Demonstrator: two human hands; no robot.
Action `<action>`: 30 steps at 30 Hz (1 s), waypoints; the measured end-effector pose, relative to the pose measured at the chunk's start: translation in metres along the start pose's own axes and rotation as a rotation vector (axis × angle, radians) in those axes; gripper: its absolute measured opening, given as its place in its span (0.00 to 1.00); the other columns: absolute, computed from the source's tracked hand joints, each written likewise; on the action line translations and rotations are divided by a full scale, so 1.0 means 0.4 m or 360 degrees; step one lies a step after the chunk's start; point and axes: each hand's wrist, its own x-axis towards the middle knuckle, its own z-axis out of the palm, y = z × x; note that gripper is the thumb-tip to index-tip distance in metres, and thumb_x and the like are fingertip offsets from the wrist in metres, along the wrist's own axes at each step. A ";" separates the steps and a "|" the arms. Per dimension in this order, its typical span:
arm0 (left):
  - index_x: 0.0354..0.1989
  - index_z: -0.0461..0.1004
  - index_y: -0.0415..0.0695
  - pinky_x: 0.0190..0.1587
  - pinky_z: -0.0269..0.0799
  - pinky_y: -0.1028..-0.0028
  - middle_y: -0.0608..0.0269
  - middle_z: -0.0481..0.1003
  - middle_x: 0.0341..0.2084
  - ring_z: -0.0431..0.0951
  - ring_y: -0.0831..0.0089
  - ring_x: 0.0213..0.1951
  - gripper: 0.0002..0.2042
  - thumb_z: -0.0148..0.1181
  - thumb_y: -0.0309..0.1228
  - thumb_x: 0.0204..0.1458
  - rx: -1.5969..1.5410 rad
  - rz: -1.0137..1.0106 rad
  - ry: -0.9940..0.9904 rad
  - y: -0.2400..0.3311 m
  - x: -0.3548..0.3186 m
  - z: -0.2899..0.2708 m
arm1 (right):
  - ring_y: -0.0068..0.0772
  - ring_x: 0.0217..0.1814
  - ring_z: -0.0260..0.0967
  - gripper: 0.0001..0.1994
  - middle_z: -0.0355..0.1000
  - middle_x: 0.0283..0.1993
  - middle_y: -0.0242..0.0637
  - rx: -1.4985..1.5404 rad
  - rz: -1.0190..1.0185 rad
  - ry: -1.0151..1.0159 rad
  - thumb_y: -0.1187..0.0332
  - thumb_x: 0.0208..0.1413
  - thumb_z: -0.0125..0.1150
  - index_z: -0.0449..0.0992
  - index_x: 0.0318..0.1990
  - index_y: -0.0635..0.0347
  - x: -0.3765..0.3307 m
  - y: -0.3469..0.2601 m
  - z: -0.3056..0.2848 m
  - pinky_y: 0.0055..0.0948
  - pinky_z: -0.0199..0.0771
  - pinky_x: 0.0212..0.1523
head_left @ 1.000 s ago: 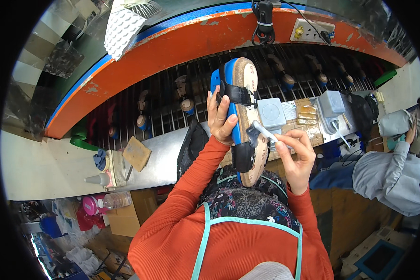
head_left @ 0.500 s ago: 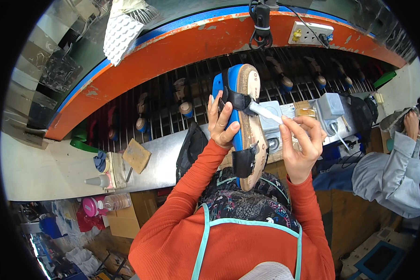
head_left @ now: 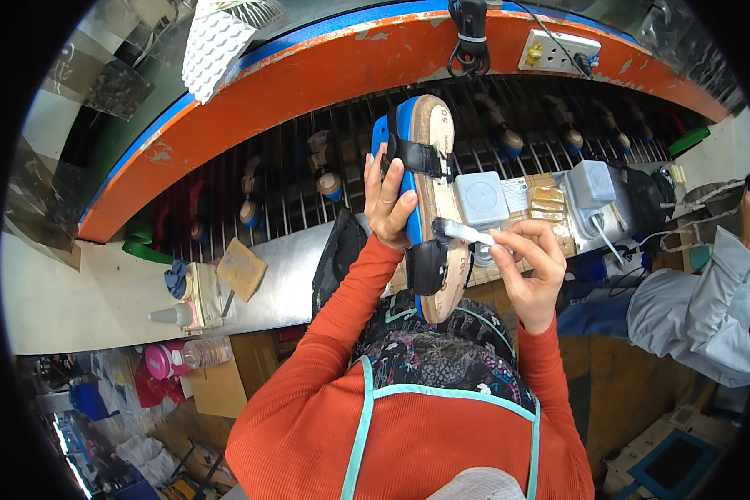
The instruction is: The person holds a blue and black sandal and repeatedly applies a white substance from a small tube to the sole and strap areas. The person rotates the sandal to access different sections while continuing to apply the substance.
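Observation:
My left hand (head_left: pixel 392 207) is closed around the left side of a blue shoe last (head_left: pixel 405 123), which stands lengthwise with its underside facing up. A pale insole (head_left: pixel 443 198) with a brown edge covers that underside. Two black straps, an upper strap (head_left: pixel 423 158) and a lower strap (head_left: pixel 432 268), are folded over onto it. In a pinch between thumb and fingers, my right hand (head_left: pixel 535 265) has a small white-handled brush (head_left: pixel 468 232). Its dark tip touches the insole's left part, just above the lower strap.
Beyond the bench, a rack of metal bars (head_left: pixel 296 187) carries several lasts under an orange machine edge (head_left: pixel 308 79). Grey square containers (head_left: pixel 482 198) stand right of the last. A tan pad (head_left: pixel 242 268) lies on the left. A co-worker's grey sleeve (head_left: pixel 683 283) is at the right.
The brush has moved down from the upper strap to just above the lower strap, with my right hand lower and slightly left. The last has shifted slightly up and left.

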 end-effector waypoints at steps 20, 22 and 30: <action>0.52 0.66 0.48 0.59 0.59 0.39 0.43 0.67 0.59 0.67 0.35 0.58 0.25 0.70 0.32 0.44 0.0007 -0.0189 -0.0005 0.026 -0.001 0.003 | 0.30 0.37 0.66 0.13 0.72 0.36 0.30 -0.0152 -0.0212 0.0129 0.74 0.40 0.72 0.83 0.37 0.54 -0.064 -0.004 0.007 0.28 0.58 0.41; 0.51 0.66 0.48 0.60 0.58 0.41 0.42 0.67 0.58 0.68 0.37 0.58 0.25 0.70 0.31 0.44 0.0000 -0.0232 -0.0023 0.032 0.000 0.001 | 0.29 0.38 0.66 0.13 0.72 0.36 0.30 -0.0165 -0.0232 0.0141 0.74 0.40 0.72 0.83 0.38 0.53 -0.072 -0.004 0.008 0.29 0.58 0.42; 0.55 0.66 0.48 0.61 0.59 0.44 0.42 0.68 0.57 0.69 0.40 0.58 0.27 0.69 0.32 0.45 -0.0003 -0.0331 -0.0002 0.040 -0.003 0.018 | 0.29 0.38 0.66 0.13 0.72 0.37 0.30 -0.0269 -0.0283 0.0149 0.74 0.41 0.72 0.83 0.38 0.53 -0.100 -0.008 0.003 0.30 0.56 0.43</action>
